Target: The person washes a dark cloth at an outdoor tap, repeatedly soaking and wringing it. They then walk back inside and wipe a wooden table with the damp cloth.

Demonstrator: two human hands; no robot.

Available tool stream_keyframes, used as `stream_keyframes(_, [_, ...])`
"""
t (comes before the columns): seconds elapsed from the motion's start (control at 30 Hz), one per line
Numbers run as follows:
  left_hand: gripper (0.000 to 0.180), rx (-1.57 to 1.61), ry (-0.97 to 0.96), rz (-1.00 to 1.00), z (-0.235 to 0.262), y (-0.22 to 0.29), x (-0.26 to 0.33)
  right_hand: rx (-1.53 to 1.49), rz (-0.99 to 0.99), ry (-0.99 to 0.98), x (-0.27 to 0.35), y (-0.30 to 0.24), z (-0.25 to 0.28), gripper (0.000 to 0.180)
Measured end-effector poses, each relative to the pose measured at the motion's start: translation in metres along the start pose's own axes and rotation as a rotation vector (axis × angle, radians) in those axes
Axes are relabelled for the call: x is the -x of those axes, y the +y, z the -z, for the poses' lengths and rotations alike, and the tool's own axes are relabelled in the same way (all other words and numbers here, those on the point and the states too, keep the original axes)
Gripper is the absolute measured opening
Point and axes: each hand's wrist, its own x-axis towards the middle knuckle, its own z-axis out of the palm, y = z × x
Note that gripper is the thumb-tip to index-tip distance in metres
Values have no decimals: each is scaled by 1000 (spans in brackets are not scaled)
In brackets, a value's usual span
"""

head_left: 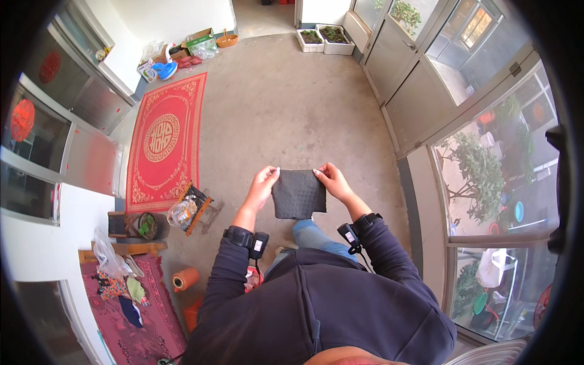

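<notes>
Dark grey cloth (299, 194), roughly square and textured, is held up in front of the body, above the concrete floor (274, 103). Its upper left corner is pinched between thumb and fingers of the left hand (265, 184); its upper right corner is gripped likewise by the right hand (331, 180). The top edge is stretched nearly straight between both; the lower edge is left hanging, close over the blue jeans (322, 236). A black wristband (238, 236) is worn on the left wrist, and a similar one on the right.

To the left, a red patterned rug (187, 100) is spread lengthwise. Near its lower end a small stool (199, 204) is seen, with a clear plastic bag (182, 214) set on it; a potted plant (147, 226) is placed just beside. Nearer the body, an orange-brown jar (187, 278) is noted. Beyond, two white planter boxes (334, 47) are lined up by the doorway.
</notes>
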Motion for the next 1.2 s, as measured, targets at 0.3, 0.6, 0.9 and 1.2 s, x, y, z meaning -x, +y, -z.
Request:
stream_keyframes(0.3, [15, 278, -102, 166, -74, 11, -154, -676, -355, -238, -88, 4, 89, 30])
stream_keyframes(0.6, [17, 225, -260, 359, -165, 27, -404, -682, -269, -122, -253, -10, 304, 37])
stream_keyframes(0.9, [36, 260, -450, 407, -245, 36, -629, -969, -177, 364, -352, 0, 480, 42])
stream_keyframes(1.2, [31, 124, -524, 484, -279, 46, -926, -828, -176, 893, -436, 37, 632, 43])
